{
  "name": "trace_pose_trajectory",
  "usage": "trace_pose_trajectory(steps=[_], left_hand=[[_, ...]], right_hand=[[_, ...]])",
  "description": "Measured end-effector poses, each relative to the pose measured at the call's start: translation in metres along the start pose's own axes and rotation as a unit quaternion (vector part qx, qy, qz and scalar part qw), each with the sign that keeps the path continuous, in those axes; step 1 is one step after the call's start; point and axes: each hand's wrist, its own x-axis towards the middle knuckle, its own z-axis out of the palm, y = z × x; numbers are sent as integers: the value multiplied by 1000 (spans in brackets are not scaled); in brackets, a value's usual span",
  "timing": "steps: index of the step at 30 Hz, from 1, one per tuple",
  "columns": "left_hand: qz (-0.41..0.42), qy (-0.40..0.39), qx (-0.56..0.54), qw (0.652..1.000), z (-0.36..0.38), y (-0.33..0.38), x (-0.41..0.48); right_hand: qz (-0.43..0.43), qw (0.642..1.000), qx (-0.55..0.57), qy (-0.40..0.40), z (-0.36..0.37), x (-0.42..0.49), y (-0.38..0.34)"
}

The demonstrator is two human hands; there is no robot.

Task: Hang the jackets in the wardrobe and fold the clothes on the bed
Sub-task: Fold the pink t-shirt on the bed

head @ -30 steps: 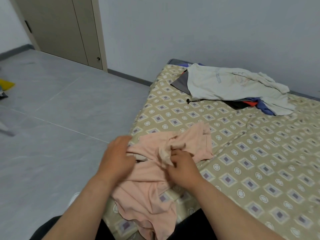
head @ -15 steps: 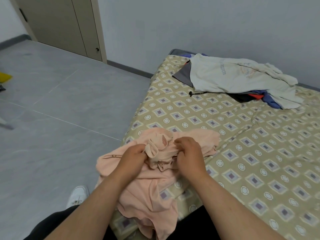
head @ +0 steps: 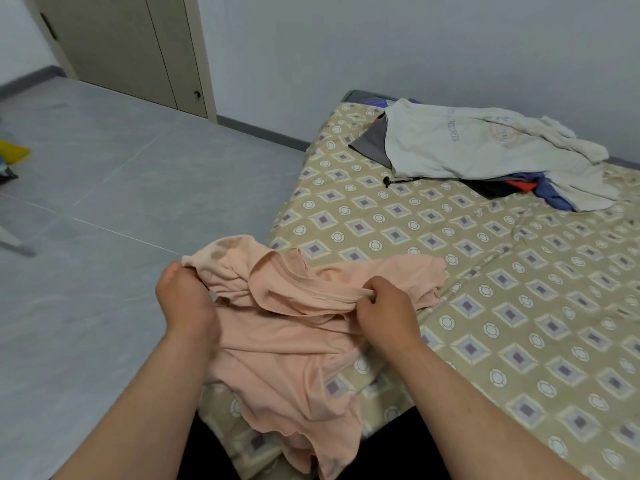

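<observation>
A crumpled peach T-shirt [head: 287, 344] lies at the near corner of the bed [head: 485, 306], partly hanging over the edge. My left hand [head: 183, 299] grips its fabric at the left, beyond the mattress edge. My right hand [head: 384, 306] grips a bunched fold near the neckline, which is stretched between the two hands. A pile of clothes lies at the far end of the bed, topped by a pale white garment [head: 485, 150] over grey, dark, red and blue pieces.
The bed wears a beige sheet with a diamond pattern. Grey tiled floor [head: 104, 220] spreads to the left. A wardrobe or door with beige panels [head: 131, 46] stands at the back left. Small yellow and dark items [head: 10, 157] lie at the far left.
My hands have pulled apart, the left one moving out left, and the shirt's neckline is now spread between them. The view has shifted a little.
</observation>
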Motion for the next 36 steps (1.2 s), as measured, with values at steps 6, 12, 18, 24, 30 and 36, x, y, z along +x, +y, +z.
trace_pose_trajectory(steps=[6, 12, 18, 24, 30, 36], left_hand=[[208, 64, 104, 971, -15, 9, 8], [226, -336, 460, 790, -3, -10, -19], [217, -303, 469, 801, -4, -9, -11], [321, -161, 370, 857, -1, 17, -8], [265, -127, 271, 917, 2, 40, -12], [252, -222, 353, 873, -19, 58, -28]], right_hand=[[-46, 994, 89, 54, -1, -1, -1], [-57, 988, 115, 90, 0, 1, 2], [-12, 976, 159, 146, -7, 5, -2], [-14, 997, 76, -13, -3, 8, 2], [-148, 979, -65, -125, 5, 6, 7], [-51, 993, 104, 35, -25, -3, -1]])
